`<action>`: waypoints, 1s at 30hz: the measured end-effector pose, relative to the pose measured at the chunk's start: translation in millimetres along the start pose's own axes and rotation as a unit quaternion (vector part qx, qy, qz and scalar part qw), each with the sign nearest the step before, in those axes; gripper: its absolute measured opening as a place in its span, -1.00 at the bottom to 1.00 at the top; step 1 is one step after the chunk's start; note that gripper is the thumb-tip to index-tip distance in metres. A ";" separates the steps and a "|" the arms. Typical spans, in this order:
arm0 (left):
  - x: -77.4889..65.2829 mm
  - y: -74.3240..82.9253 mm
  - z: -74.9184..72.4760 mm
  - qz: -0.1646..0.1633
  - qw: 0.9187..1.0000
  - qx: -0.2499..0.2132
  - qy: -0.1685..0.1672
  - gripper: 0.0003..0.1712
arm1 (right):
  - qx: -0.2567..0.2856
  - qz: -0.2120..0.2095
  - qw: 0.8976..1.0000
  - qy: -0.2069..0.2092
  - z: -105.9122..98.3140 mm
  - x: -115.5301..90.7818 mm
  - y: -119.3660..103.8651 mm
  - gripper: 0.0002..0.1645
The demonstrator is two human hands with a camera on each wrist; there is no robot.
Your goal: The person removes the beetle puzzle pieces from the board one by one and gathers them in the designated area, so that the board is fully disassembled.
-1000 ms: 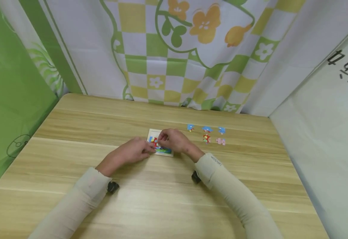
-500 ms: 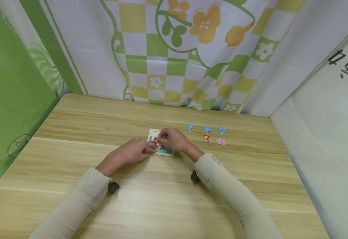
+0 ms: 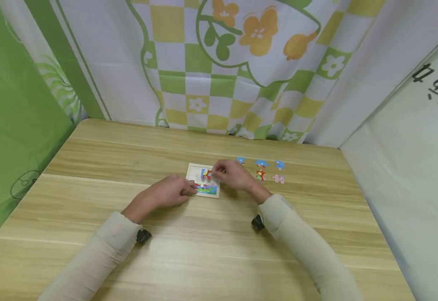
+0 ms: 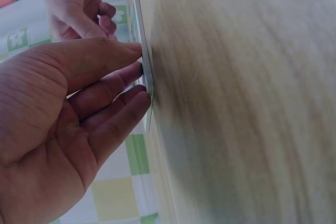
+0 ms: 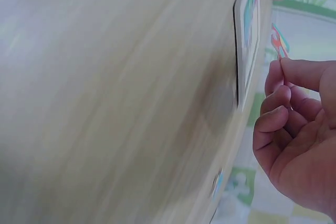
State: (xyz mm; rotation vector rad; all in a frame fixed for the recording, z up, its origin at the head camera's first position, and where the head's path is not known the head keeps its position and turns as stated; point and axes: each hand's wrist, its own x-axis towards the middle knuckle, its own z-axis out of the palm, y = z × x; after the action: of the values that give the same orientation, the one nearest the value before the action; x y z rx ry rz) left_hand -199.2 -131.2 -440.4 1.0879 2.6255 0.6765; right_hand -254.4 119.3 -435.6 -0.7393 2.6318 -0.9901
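Note:
In the head view a small puzzle board [image 3: 192, 168] with a pale frame lies on the table, a green and blue strip of picture along its near side. My left hand [image 3: 170, 189] rests its fingertips on the board's left edge; the left wrist view shows its fingers [image 4: 118, 129] fairly straight against that edge. My right hand [image 3: 234, 174] pinches a red, yellow and blue puzzle piece [image 3: 206, 174] between thumb and fingers. That piece [image 5: 280, 40] is raised above the board in the right wrist view.
Several loose puzzle pieces lie right of the board, among them a blue one [image 3: 261, 163], a red one [image 3: 260, 174] and a pink one [image 3: 278, 179]. A checked curtain [image 3: 222, 83] hangs behind the wooden table [image 3: 188, 259]. Lettered white sheeting [image 3: 422, 167] stands at the right.
My right hand has lifted the red puzzle piece off the board's left part and moved it right and slightly away from me. My left hand has barely moved.

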 end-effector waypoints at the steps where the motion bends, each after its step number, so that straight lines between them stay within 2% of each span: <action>1: 0.0 0.3 0.3 -0.003 1.000 -0.001 0.001 -0.69 | 0.002 -0.002 1.000 0.001 -3.4 -2.4 3.8 -0.87; 12: -0.6 1.6 3.0 -0.022 1.000 -0.013 0.003 -0.66 | 0.013 0.034 0.999 -0.021 -39.9 -33.3 33.8 -0.83; 19: 3.1 -1.9 1.0 0.012 0.999 0.016 0.028 -0.79 | 0.022 0.054 0.998 -0.018 -51.8 -39.9 51.4 -0.83; 23: 3.9 -3.5 1.1 0.001 0.999 0.010 0.033 -0.81 | 0.019 0.071 0.997 -0.019 -55.4 -42.2 56.7 -0.83; 26: 4.0 -3.8 0.5 -0.010 0.999 0.005 0.050 -0.77 | 0.010 0.076 0.997 -0.020 -57.3 -42.8 59.3 -0.83; 30: 4.9 -5.9 -0.3 -0.005 0.996 0.013 0.092 -0.82 | 0.008 0.087 0.996 -0.019 -59.1 -41.7 63.2 -0.85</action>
State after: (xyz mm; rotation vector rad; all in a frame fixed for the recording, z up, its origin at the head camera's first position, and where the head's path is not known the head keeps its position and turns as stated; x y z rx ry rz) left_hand -206.4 -131.4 -443.1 1.0655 2.7988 0.7778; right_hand -265.4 214.7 -432.2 -0.5107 2.5988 -0.9379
